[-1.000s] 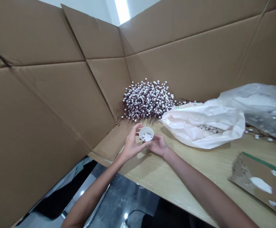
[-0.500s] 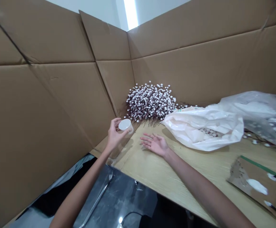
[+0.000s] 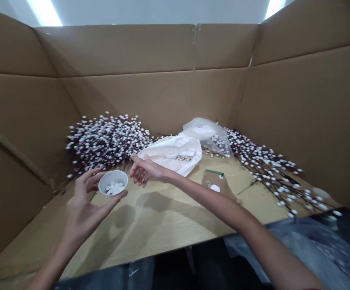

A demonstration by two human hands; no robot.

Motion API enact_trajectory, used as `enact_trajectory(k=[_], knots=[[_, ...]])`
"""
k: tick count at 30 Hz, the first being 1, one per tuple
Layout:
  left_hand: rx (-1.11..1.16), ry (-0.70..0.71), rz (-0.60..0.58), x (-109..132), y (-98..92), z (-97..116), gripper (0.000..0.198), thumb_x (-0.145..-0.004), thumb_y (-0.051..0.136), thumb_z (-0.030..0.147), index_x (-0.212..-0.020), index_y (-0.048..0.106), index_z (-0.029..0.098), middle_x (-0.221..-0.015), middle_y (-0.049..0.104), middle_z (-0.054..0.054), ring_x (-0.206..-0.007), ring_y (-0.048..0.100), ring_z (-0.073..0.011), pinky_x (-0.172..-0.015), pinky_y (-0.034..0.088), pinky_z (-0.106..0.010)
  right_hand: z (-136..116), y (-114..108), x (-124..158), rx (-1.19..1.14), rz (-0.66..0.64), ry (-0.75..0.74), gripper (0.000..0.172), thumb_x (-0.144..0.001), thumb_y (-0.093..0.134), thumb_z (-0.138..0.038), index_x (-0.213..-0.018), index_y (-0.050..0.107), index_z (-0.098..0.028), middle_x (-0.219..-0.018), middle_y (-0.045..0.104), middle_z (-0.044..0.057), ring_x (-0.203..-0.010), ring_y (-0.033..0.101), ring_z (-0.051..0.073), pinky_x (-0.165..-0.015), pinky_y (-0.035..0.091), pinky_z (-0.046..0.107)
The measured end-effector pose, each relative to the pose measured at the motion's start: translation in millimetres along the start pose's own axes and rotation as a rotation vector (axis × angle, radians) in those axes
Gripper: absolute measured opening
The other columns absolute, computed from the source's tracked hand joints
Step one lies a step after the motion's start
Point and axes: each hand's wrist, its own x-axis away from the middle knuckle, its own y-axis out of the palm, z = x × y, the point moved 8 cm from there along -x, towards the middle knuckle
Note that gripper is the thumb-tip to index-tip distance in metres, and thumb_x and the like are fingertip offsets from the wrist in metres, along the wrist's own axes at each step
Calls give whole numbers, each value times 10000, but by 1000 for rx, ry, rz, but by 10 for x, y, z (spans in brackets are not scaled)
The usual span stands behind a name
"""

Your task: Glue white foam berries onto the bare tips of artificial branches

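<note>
My left hand [image 3: 83, 205] grips a small white cup [image 3: 103, 188] by its sides, thumb in front and fingers behind. Its mouth tilts toward me, and small white balls [image 3: 114, 187] lie inside. Just right of the cup, my right hand [image 3: 147, 170] hovers over the table with loosely bent, slightly parted fingers; I see nothing held in it. A blurred beige patch shows at its upper fingertips, too unclear to name. Behind both hands stands a dense bunch of dark stems with white berries [image 3: 108, 139]. An open white plastic bag [image 3: 163, 155] of small pale balls lies behind my right hand.
A clear plastic bag [image 3: 206, 131] rests farther back. On the right lie more white-berry stems [image 3: 262, 161], some reaching past the table's edge. A brown cardboard piece [image 3: 227, 191] with white on it sits beyond my right forearm. Cardboard walls [image 3: 126, 96] enclose the table [image 3: 151, 237].
The view has swung right, bringing in the right-hand stems. My left hand has tilted the cup so its contents show. My right hand has come closer to the cup, turned over, with fingers more bent.
</note>
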Motion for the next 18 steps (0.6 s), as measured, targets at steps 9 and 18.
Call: enact_trajectory(k=[9,18], knots=[[130,287,-67,-37,715,959,601,-711,725,431,-1231,464,282,-1123,594,-53,-945,642,-256,-724,565,-384,-488,-370,1275,735,224,-70,244,-806,485,-208,-567,474,-161,-524,549,-21,-461,492,72,-458,344,173],[234,370,-194,141,1238,992,470,-756,702,328,-1142,450,236,-1161,613,-113,-1045,627,-275,-798,553,-412,-398,-1223,2339,626,541,4,277,-807,509,-250,-547,536,-157,-475,572,-10,-406,538,82,-391,404,169]])
